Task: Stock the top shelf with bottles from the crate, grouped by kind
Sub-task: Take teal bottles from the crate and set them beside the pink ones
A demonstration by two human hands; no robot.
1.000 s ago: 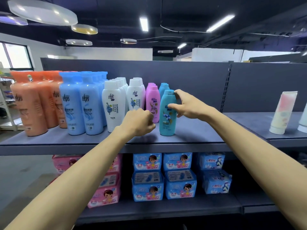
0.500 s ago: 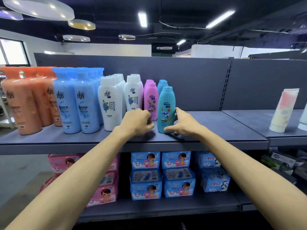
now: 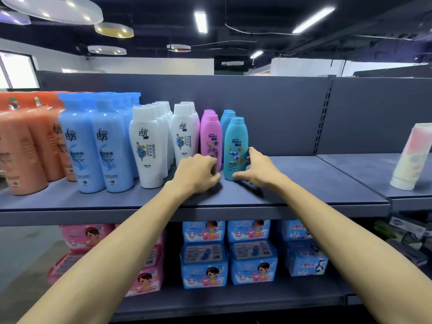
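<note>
A: Right hand (image 3: 257, 169)?
B: Thumb and fingers round teal Rejoice bottle (image 3: 235, 146), upright on top shelf (image 3: 304, 183), just beside pink Rejoice bottles (image 3: 211, 139).
A: Left hand (image 3: 198, 174)?
B: Curled fist, empty, resting on shelf.

A shop aisle in the toiletries section.

The top shelf (image 3: 304, 195) of a grey metal display rack carries branded bottles faced forward in rows by kind: orange bottles (image 3: 23, 148), blue bottles (image 3: 93, 146), white bottles (image 3: 147, 148), pink bottles (image 3: 211, 139), then a teal bottle (image 3: 236, 141) heading its own row. Behind that shelf stands a back panel (image 3: 268, 108) with a slotted upright (image 3: 326, 113). Below it a lower shelf (image 3: 233, 300) is stacked with blue packs (image 3: 252, 263) and pink packs (image 3: 145, 279), possibly sanitary pads, though the print is too small to be sure. To its right a neighbouring shelf (image 3: 364, 174) holds a tube (image 3: 411, 157). Above it hang strip lights (image 3: 201, 22) and round ceiling panels (image 3: 114, 30).
</note>
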